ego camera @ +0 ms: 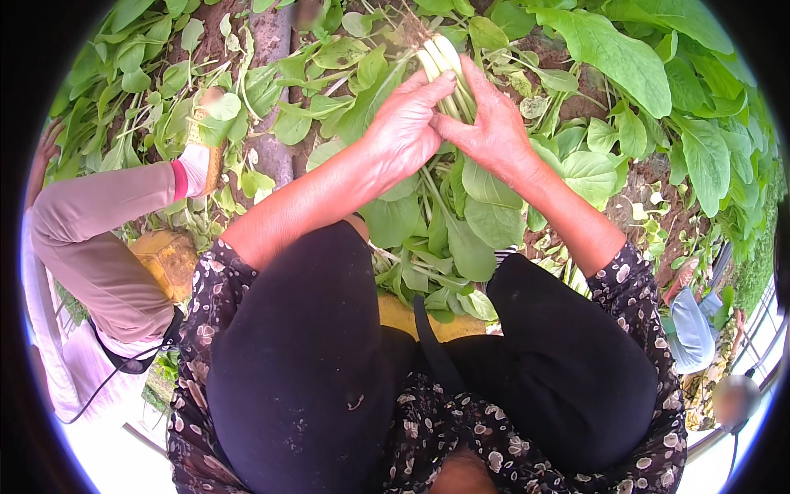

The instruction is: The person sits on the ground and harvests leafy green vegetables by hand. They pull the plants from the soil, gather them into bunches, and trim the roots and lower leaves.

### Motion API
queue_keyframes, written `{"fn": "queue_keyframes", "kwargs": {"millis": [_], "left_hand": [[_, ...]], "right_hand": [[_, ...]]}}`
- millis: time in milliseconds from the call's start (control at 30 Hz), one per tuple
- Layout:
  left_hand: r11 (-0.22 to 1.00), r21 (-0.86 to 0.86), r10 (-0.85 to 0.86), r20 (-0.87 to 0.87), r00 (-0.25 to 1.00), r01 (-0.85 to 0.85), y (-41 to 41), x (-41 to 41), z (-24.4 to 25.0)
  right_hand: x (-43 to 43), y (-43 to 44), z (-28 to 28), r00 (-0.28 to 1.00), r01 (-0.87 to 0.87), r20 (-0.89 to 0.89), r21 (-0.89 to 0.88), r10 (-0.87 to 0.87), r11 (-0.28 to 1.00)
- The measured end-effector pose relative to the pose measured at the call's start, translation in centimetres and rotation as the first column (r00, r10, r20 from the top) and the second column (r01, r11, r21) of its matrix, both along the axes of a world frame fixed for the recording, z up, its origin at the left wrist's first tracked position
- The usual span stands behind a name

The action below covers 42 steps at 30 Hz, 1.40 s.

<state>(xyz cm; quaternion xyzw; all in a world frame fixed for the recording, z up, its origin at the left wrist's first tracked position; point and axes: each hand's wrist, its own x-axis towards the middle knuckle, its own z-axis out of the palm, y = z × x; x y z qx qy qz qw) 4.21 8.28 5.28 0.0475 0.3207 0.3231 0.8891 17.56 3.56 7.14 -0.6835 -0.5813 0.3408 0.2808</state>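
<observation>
Both of my hands close around a bunch of leafy green vegetables, its pale stems (445, 68) pointing away from me and thin soily roots (412, 29) at their far end. My left hand (410, 120) grips the stems from the left, its thumb lying across them. From the right, my right hand (494, 126) holds the same bunch, fingers along the stems and thumb underneath the left one's palm. The bunch's broad leaves (457, 216) hang below my hands, between my knees.
Leafy plants (623, 55) grow over the soil ahead and to the right. A grey pipe or strip (271, 92) runs along the ground at left. A co-worker's bent leg (105, 204) is close on the left; another person (691, 333) is farther off at right. A yellow seat (401, 315) is beneath me.
</observation>
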Motion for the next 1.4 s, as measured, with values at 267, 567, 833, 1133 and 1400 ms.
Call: {"fn": "queue_keyframes", "kwargs": {"millis": [267,567,833,1133,1400], "left_hand": [[0.945,0.141,-0.276,-0.146,0.950,0.296,0.1,-1.5,1.8],[0.955,0.171,-0.153,-0.419,0.895,0.243,1.8,-3.3,1.1],[0.990,-0.133,-0.046,-0.025,0.999,0.042,2.3,-4.1,-0.6],[0.916,0.209,-0.250,-0.373,0.893,0.344,0.7,-2.7,1.2],[0.930,0.144,-0.359,0.150,0.921,0.339,0.9,-1.4,0.6]], "right_hand": [[3.4,1.1,0.3,0.806,-0.078,-0.580,-0.302,-0.118,0.950],[4.7,0.4,1.1,0.780,-0.183,-0.620,-0.353,-0.083,0.917],[5.9,-0.1,1.2,0.536,-0.305,-0.805,-0.466,-0.254,0.831],[6.4,-0.9,0.1,-0.069,-0.495,-0.846,-0.431,-0.529,0.754],[4.5,-0.8,0.5,-0.189,-0.580,-0.839,-0.324,-0.510,0.747]]}}
